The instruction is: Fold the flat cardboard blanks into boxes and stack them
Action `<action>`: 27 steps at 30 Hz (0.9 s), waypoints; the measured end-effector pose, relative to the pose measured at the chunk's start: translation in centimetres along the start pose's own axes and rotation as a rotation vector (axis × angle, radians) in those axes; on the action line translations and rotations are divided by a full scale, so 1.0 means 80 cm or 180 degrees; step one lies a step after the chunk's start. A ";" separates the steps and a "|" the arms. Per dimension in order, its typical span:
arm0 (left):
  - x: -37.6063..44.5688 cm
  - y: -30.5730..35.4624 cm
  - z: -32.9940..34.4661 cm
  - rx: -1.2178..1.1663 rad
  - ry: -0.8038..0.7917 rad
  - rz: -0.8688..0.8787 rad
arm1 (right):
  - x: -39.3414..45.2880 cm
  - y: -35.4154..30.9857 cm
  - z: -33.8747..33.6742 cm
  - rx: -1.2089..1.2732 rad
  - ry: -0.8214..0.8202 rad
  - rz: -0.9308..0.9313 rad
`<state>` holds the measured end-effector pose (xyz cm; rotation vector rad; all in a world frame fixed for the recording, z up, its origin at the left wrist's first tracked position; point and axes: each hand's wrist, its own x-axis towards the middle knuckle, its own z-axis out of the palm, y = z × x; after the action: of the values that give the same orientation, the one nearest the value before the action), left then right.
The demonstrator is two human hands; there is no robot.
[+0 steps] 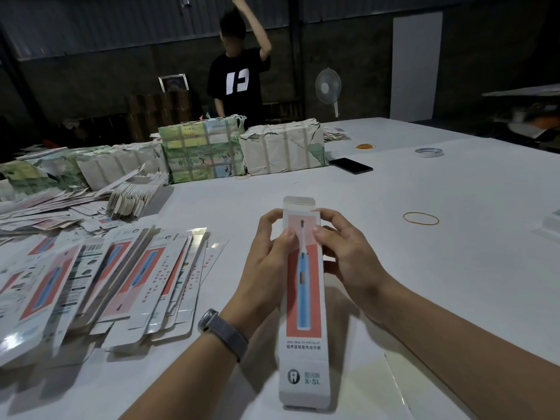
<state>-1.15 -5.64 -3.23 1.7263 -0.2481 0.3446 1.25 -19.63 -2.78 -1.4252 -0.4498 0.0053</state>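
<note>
Left hand (266, 253) and right hand (342, 250) both grasp the long white-and-coral toothbrush carton (303, 286) above the white table (439, 253). Uneven thumb pressure risks crushing its open far flap (299, 204).

A wide white table (424, 268) carries everything. Flat blanks (130, 274) lie fanned at the left, with a looser heap (60, 207) behind them. Taped paper bundles (242, 150) line the far side. To the right lie a black phone (351, 165), a tape roll (429, 152), a rubber band (421, 219) and, farther back, a small clump of bands (365, 146).
</note>
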 end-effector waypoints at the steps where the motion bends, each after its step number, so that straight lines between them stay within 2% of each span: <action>1: 0.000 -0.001 0.000 0.0012 -0.0021 -0.0004 | 0.000 -0.001 0.000 0.0033 0.0016 0.0003; 15: -0.001 -0.001 0.001 -0.0109 -0.0119 -0.0096 | 0.001 -0.001 -0.004 0.0131 0.0406 -0.0457; 27: -0.003 0.000 0.002 0.0131 -0.0257 -0.0075 | 0.002 -0.003 -0.004 0.0104 0.0403 -0.0238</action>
<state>-1.34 -5.82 -3.34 1.7843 -0.2807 0.2647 1.45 -19.95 -2.49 -1.3670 -0.3963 -0.1366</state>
